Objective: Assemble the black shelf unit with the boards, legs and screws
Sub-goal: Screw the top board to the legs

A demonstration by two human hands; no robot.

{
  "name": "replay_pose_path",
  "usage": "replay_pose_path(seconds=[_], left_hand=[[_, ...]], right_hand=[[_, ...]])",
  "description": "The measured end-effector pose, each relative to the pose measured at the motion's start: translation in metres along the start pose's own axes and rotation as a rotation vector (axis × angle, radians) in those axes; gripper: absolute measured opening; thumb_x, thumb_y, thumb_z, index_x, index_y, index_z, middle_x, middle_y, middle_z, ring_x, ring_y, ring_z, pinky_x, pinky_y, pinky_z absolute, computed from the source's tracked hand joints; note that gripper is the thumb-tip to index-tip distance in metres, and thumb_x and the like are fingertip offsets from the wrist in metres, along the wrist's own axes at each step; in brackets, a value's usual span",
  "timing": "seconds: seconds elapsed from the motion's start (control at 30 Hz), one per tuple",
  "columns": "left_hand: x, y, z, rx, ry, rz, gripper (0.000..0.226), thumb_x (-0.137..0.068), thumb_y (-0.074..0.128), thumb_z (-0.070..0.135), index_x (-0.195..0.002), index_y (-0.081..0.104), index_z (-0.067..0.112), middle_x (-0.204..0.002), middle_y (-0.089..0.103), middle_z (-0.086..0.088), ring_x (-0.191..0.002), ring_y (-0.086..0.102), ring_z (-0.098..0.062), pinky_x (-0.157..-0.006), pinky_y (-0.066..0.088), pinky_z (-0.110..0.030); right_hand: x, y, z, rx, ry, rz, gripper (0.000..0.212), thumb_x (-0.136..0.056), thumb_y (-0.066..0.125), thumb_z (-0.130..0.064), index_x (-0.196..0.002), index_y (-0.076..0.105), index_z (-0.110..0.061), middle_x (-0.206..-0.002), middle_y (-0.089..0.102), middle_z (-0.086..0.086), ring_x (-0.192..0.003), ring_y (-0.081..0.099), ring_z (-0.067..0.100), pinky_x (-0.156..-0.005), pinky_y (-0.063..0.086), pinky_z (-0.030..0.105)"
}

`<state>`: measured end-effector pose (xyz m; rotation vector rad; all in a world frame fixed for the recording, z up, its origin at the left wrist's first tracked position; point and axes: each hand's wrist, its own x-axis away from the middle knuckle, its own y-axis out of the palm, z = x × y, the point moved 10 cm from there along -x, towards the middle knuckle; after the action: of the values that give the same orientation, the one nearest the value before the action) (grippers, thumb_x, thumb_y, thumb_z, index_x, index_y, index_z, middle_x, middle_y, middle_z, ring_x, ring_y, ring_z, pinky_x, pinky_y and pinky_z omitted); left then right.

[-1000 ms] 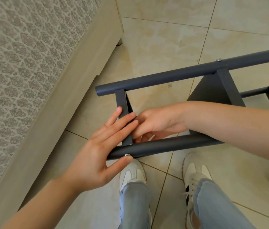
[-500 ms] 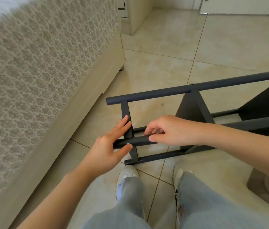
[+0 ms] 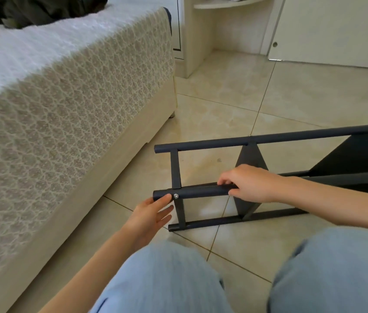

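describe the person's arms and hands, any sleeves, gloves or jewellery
The left arm and right arm are bare to the frame edge, no sleeves showing. The left hand and right hand wear no gloves, and no ring, watch or bracelet shows. Light blue jeans cover the legs.

no readable text, labels, or numbers anywhere

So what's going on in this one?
A person works on a black metal shelf unit lying on its side on the beige tiled floor beside a bed. Their right hand grips its nearest round black tube leg; the left hand touches that leg's end with straight fingers, beside a silver screw head.
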<state>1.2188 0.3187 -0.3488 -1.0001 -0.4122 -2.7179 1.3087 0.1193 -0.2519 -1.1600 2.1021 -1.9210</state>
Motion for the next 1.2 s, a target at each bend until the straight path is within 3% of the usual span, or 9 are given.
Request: replay_pose_path(seconds=[0.23,0.4,0.53,0.6,0.77,0.83,0.93,1.1,1.2], left_hand=[[-0.011,0.011,0.019,0.139,0.023,0.033,0.047,-0.098,0.062,0.032,-0.136,0.055,0.006,-0.131,0.066,-0.01,-0.127,0.058,-0.022,-0.115,0.04,-0.041],[-0.031,0.02,0.044,0.142,0.088,0.056,0.046,-0.097,0.062,0.033,-0.135,0.056,0.007,-0.127,0.068,-0.008,-0.121,0.062,-0.019,-0.118,0.037,-0.043],[-0.031,0.024,0.075,0.097,0.194,0.144,0.018,-0.095,0.067,0.026,-0.105,0.066,0.011,-0.106,0.073,-0.005,-0.102,0.068,-0.014,-0.109,0.044,-0.035],[-0.03,0.031,0.094,0.071,0.249,0.185,0.014,-0.093,0.071,0.025,-0.097,0.068,0.012,-0.102,0.074,-0.005,-0.102,0.068,-0.017,-0.104,0.046,-0.033],[-0.022,0.055,0.148,0.091,0.348,0.211,0.023,-0.083,0.081,0.035,-0.089,0.072,0.014,-0.101,0.076,-0.007,-0.108,0.068,-0.027,-0.108,0.046,-0.041],[-0.013,0.07,0.172,0.114,0.386,0.199,0.02,-0.083,0.081,0.034,-0.088,0.073,0.016,-0.099,0.077,-0.003,-0.106,0.069,-0.022,-0.108,0.045,-0.038],[0.002,0.091,0.209,0.133,0.435,0.185,0.022,-0.083,0.081,0.035,-0.083,0.071,0.015,-0.095,0.076,-0.002,-0.103,0.07,-0.019,-0.101,0.049,-0.033],[0.032,0.119,0.279,0.077,0.531,0.17,0.028,-0.085,0.079,0.037,-0.079,0.066,0.014,-0.094,0.074,-0.005,-0.102,0.068,-0.024,-0.097,0.051,-0.044],[0.057,0.142,0.325,-0.02,0.647,0.162,0.024,-0.089,0.075,0.033,-0.081,0.062,0.015,-0.087,0.068,-0.002,-0.091,0.066,-0.018,-0.085,0.052,-0.033]], right_hand=[[-0.012,-0.007,0.024,0.114,0.004,-0.039,0.017,-0.099,0.053,-0.03,-0.115,0.059,-0.026,-0.1,0.064,-0.004,-0.09,0.06,0.014,-0.082,0.054,0.038],[-0.027,-0.018,0.039,0.084,0.027,0.036,0.019,-0.1,0.051,-0.03,-0.116,0.059,-0.026,-0.103,0.064,-0.001,-0.09,0.062,0.02,-0.081,0.055,0.043],[-0.032,-0.032,0.039,0.092,0.047,0.09,0.019,-0.103,0.046,-0.025,-0.118,0.056,-0.024,-0.102,0.062,0.001,-0.089,0.062,0.022,-0.074,0.054,0.037],[-0.03,-0.046,0.041,0.086,0.06,0.135,0.019,-0.103,0.046,-0.024,-0.121,0.054,-0.024,-0.101,0.061,0.001,-0.089,0.061,0.021,-0.071,0.052,0.035],[-0.016,-0.091,0.048,0.028,0.139,0.296,0.026,-0.102,0.05,-0.018,-0.126,0.049,-0.026,-0.106,0.061,-0.002,-0.093,0.058,0.017,-0.085,0.052,0.038],[-0.009,-0.108,0.053,-0.063,0.172,0.339,0.024,-0.102,0.05,-0.018,-0.124,0.051,-0.025,-0.108,0.062,-0.001,-0.095,0.059,0.017,-0.084,0.053,0.035],[0.0,-0.137,0.06,-0.141,0.196,0.389,0.025,-0.102,0.049,-0.018,-0.125,0.054,-0.023,-0.112,0.063,0.0,-0.098,0.06,0.017,-0.085,0.052,0.03],[0.016,-0.185,0.058,-0.23,0.2,0.491,0.032,-0.102,0.049,-0.016,-0.133,0.054,-0.02,-0.12,0.061,0.0,-0.108,0.059,0.017,-0.084,0.042,0.022],[0.027,-0.209,0.058,-0.307,0.188,0.59,0.034,-0.101,0.05,-0.015,-0.135,0.054,-0.018,-0.122,0.062,0.001,-0.112,0.059,0.018,-0.088,0.043,0.023]])
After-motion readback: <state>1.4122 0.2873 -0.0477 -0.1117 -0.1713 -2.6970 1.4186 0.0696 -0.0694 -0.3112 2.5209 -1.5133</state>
